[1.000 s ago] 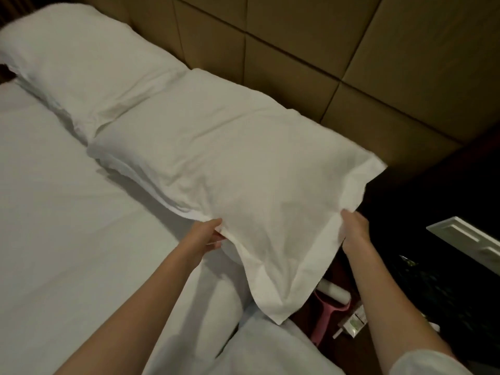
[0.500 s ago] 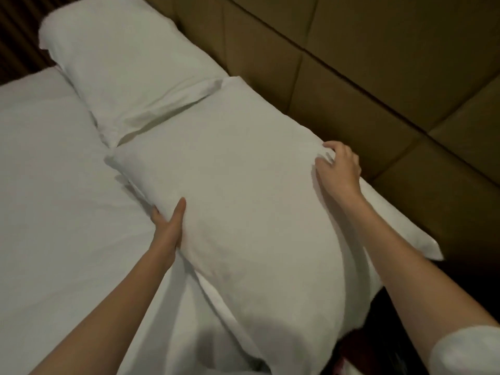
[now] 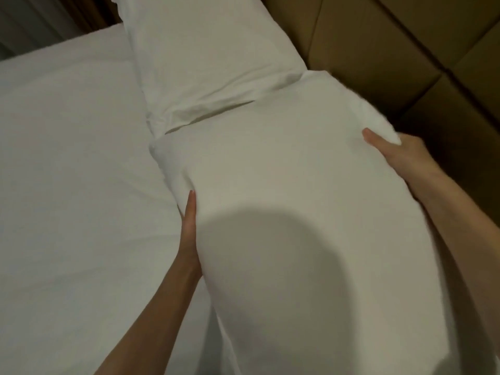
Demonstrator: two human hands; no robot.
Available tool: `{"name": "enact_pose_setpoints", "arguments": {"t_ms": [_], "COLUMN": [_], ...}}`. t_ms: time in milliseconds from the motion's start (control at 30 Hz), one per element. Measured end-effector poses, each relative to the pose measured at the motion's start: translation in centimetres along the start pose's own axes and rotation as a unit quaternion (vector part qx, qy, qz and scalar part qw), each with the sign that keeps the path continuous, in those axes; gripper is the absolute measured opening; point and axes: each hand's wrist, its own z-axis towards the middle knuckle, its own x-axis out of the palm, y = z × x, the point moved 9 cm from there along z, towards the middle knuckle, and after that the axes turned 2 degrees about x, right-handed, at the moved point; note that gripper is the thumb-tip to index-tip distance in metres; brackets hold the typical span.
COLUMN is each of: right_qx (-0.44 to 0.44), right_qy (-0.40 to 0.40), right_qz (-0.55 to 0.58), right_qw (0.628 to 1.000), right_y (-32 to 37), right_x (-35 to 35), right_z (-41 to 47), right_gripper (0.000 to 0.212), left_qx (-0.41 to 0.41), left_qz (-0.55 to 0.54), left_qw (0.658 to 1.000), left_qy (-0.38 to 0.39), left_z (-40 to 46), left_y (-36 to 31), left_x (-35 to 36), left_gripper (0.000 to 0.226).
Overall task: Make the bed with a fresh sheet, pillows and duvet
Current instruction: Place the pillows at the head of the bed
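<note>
Item: near pillow (image 3: 311, 212), white, cased, lay lengthwise along the right side of the bed against the headboard (image 3: 405, 50), its near end running out of view at the bottom edge; a rounded dark shadow fell across its near half. Its far end met and slightly overlapped the open, creased end of the far pillow (image 3: 205, 58), also white, which lay in line with it toward the top of the view. Left hand (image 3: 189, 234): pressed flat against the left flank of the near pillow, fingers straight and together, pointing away from the person, with the cloth bulging over them; the thumb was hidden behind the pillow. Right hand (image 3: 400, 155): set on the right, headboard side of the near pillow, thumb laid on top of the cloth and the palm cupped round the edge; the fingers were out of sight behind the pillow, so the exact hold could not be told beyond a clasp of the edge. Both forearms were bare and reached in from the near edge. Sheet (image 3: 67, 171): white, spread smooth over the mattress to the left of both pillows, faint creases near the left hand. Headboard: tan padded panels with dark seams, filling the upper right. Curtain (image 3: 40, 20): dim, folded, seen past the far left corner of the bed.
</note>
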Motion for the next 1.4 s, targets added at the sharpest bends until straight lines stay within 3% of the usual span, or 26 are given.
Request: {"name": "enact_pose_setpoints", "arguments": {"t_ms": [100, 167, 233, 300, 367, 433, 533, 600, 667, 900, 1033, 1133, 1167, 1200, 1233, 1267, 1333, 1400], "right_qx": [-0.057, -0.07, -0.076, -0.066, -0.151, -0.26, -0.289, -0.267, -0.244, -0.149, -0.062, 0.143, 0.22, 0.261, 0.272, 0.272, 0.255, 0.227], "right_qy": [-0.031, -0.057, -0.076, -0.098, -0.141, -0.144, -0.097, -0.093, -0.099, -0.146, -0.252, -0.318, -0.31, -0.288, -0.247, -0.202, -0.167, -0.196], "right_qz": [0.007, -0.031, -0.151, -0.3, -0.354, -0.347, -0.423, -0.457, -0.47, -0.484, -0.331, -0.068, 0.104, 0.287, 0.437, 0.514, 0.524, 0.48], "right_qw": [0.998, 0.995, 0.983, 0.947, 0.912, 0.89, 0.853, 0.843, 0.842, 0.85, 0.907, 0.935, 0.919, 0.875, 0.821, 0.788, 0.795, 0.825], "right_y": [2.4, 2.3, 1.7, 1.1, 2.9, 4.7, 2.9, 1.2, -0.3, -8.3, -16.6, -26.8, -29.8, -31.8, -32.5, -32.1, -30.8, -29.8], "right_x": [-1.2, -1.6, -0.9, 0.5, 2.6, 5.8, 9.8, 10.1, 9.2, 4.5, 1.9, 1.9, 3.4, 5.5, 7.4, 8.4, 7.9, 5.5], "right_z": [0.6, 1.5, 2.3, 2.2, -0.1, -4.0, -7.2, -8.1, -8.9, -19.8, -29.5, -35.7, -37.2, -37.9, -37.9, -37.6, -37.1, -37.2], "right_gripper": [0.045, 0.046, 0.046, 0.048, 0.049, 0.05, 0.053, 0.055, 0.054, 0.06, 0.057, 0.072, 0.081, 0.086, 0.082, 0.072, 0.054, 0.044], "left_qx": [0.01, 0.028, 0.026, 0.002, 0.066, 0.228, 0.409, 0.429, 0.424, 0.371, 0.35, 0.32, 0.315, 0.312, 0.308, 0.304, 0.295, 0.287], "left_qz": [-0.013, 0.038, 0.119, 0.2, 0.305, 0.396, 0.513, 0.585, 0.614, 0.686, 0.694, 0.692, 0.691, 0.685, 0.677, 0.669, 0.66, 0.651], "left_qw": [1.0, 0.999, 0.992, 0.976, 0.931, 0.857, 0.744, 0.689, 0.665, 0.615, 0.601, 0.609, 0.611, 0.615, 0.621, 0.628, 0.637, 0.645], "left_qy": [0.014, 0.007, -0.015, -0.081, -0.19, -0.24, -0.124, -0.01, 0.048, 0.115, 0.186, 0.217, 0.225, 0.236, 0.246, 0.256, 0.269, 0.28], "left_z": [1.3, 2.7, 4.0, 4.0, 3.0, 1.1, -2.9, -5.9, -8.1, -13.7, -17.1, -19.3, -20.0, -20.6, -21.0, -21.4, -22.0, -22.4], "left_y": [-1.0, -2.4, -2.3, -1.7, -3.5, -6.4, -5.2, -1.1, 2.2, 8.9, 12.0, 13.4, 13.4, 13.4, 13.3, 13.1, 12.5, 11.7], "left_x": [1.7, 1.8, 0.7, -0.9, -2.0, -0.7, 5.4, 8.2, 8.1, 4.5, 2.4, 1.3, 1.2, 1.1, 1.0, 0.9, 0.8, 0.7], "left_gripper": [0.042, 0.047, 0.087, 0.091, 0.08, 0.067, 0.057, 0.055, 0.053, 0.062, 0.064, 0.066, 0.067, 0.067, 0.068, 0.067, 0.066, 0.065]}}
